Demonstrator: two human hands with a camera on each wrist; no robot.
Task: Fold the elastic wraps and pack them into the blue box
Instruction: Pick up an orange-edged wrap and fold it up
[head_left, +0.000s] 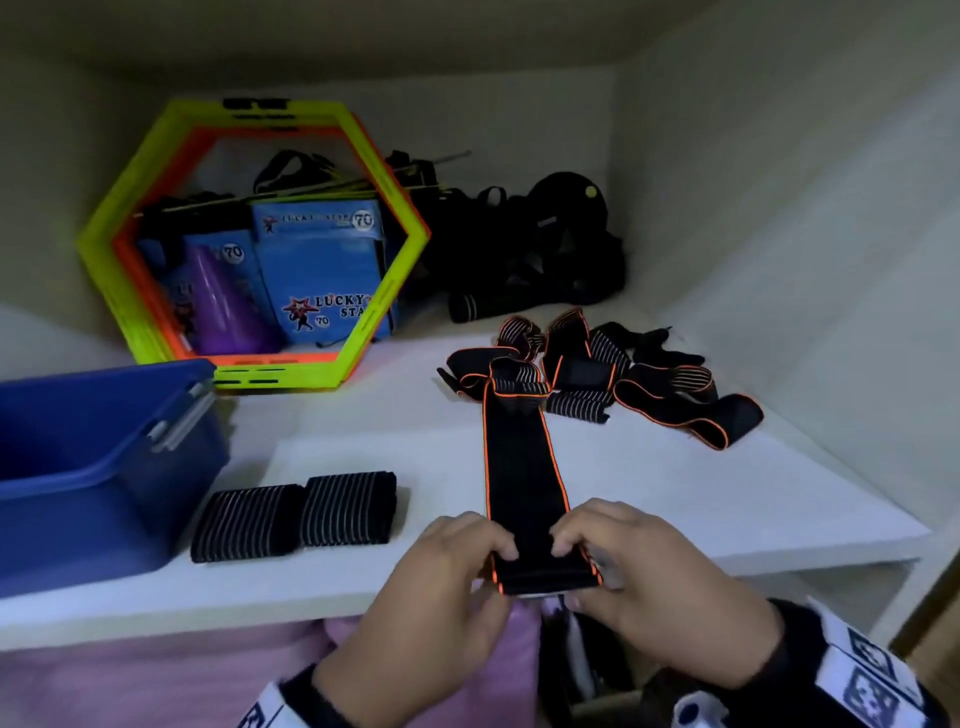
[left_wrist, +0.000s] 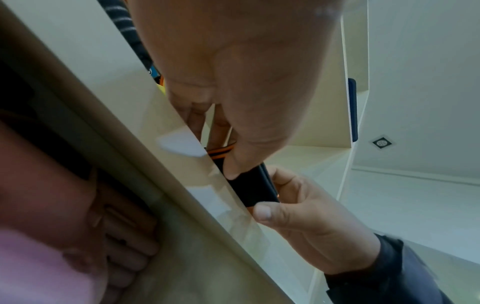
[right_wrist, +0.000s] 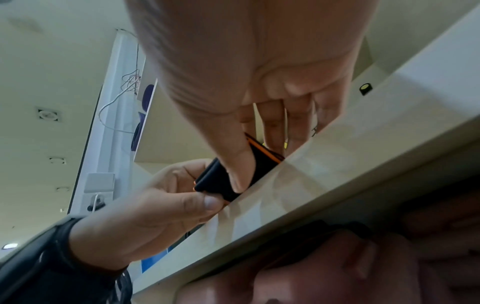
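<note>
A black elastic wrap (head_left: 522, 483) with orange edging lies stretched from the pile of loose wraps (head_left: 597, 374) to the shelf's front edge. Its near end is folded over. My left hand (head_left: 483, 566) and right hand (head_left: 576, 566) pinch that folded end from either side, thumbs underneath. In the left wrist view my left hand (left_wrist: 231, 164) grips the black fold (left_wrist: 249, 187). In the right wrist view my right hand (right_wrist: 241, 174) grips the same fold (right_wrist: 221, 185). Two folded striped wraps (head_left: 296, 514) lie beside the blue box (head_left: 104, 467) at the left.
At the back left, yellow-green and orange hexagon rings (head_left: 130, 197) lean in front of blue packs (head_left: 322, 270) and a purple cone (head_left: 223, 306). Black straps and gear (head_left: 530, 249) fill the back right. Shelf walls close in the right side. Pink cloth (head_left: 156, 686) hangs below the shelf edge.
</note>
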